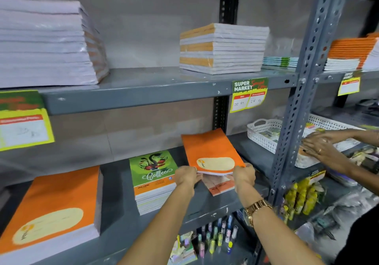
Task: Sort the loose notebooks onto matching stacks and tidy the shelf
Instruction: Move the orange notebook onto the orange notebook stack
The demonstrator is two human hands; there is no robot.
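Note:
An orange notebook (pixel 209 152) with a cream label is tilted up off the grey middle shelf (pixel 205 207). My left hand (pixel 186 177) grips its near left corner and my right hand (pixel 244 175) grips its near right corner. Under it lies a thin pale orange notebook (pixel 220 184), partly hidden. To the left stands a stack topped by a green "Coffee" notebook (pixel 152 169). A tall stack of matching orange notebooks (pixel 53 209) sits at the far left of the same shelf.
The upper shelf (pixel 143 88) carries a big white stack (pixel 47 43), an orange-and-white stack (pixel 222 48) and thin blue-green books (pixel 280 62). Another person's hands (pixel 322 143) work at a white basket (pixel 264 133) on the right. A slotted upright (pixel 303 92) divides the bays. Pens (pixel 215 236) sit below.

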